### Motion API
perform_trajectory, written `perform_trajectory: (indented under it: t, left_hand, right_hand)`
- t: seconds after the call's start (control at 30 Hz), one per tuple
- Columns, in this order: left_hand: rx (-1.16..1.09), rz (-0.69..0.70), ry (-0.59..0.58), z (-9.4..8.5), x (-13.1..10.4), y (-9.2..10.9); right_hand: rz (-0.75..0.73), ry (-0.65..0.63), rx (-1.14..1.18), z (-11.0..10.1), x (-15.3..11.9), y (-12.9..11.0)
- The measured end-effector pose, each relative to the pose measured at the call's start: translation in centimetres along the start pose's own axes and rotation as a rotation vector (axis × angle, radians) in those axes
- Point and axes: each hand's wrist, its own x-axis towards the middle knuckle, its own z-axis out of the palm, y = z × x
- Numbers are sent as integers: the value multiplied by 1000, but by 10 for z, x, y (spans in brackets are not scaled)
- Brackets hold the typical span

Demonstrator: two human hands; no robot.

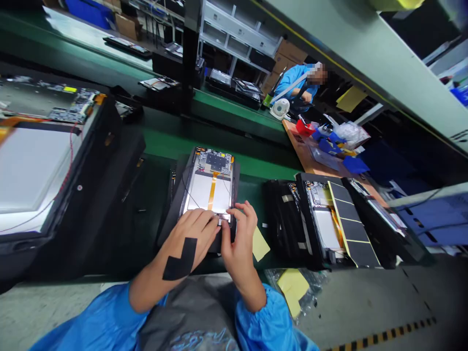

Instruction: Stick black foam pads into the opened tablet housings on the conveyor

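An opened tablet-like device [222,190] lies before me, with a circuit board [215,162] at its far end and an orange ribbon [212,191] running down its silvery battery area. My left hand [188,239] rests over the device's near left part, fingers bent together at its near edge; a black L-shaped tape piece [182,262] is stuck to its back. My right hand [239,239] is at the near right corner, thumb and fingers curved around a small light part [224,217] that both hands touch. What the left fingertips hold is too small to tell.
To the right stand more opened devices [326,224] and a strip of black pads [351,219]. A larger opened device [32,170] is at the left. Yellow paper [260,243] lies beside my right hand. Across the line, a person [298,83] works near a fan [280,108].
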Motion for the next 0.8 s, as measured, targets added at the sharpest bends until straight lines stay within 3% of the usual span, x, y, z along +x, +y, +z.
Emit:
perform_trajectory:
  t: [0.2,0.3,0.37,0.47,0.6,0.8]
  left_hand:
    - [156,211,-124,0,16,-6]
    - [63,199,-172,-2,17,-13]
    - [-66,173,-143,-4,18,-17]
    - [-138,98,-161,-6,24,-19]
    - [-125,-2,-142,-1,29,-17]
    - [-135,14,-77,7,19,-13]
  right_hand:
    - [-161,-94,-42,-33,21,6]
    - [-119,-61,128,-54,26,-8]
    - [-86,-122,250,-61,29,-16]
    - [-94,-160,244,-58,35,-15]
    - [-203,-173,114,-40,37,11]
    - [-285,-155,19,-28,28,31]
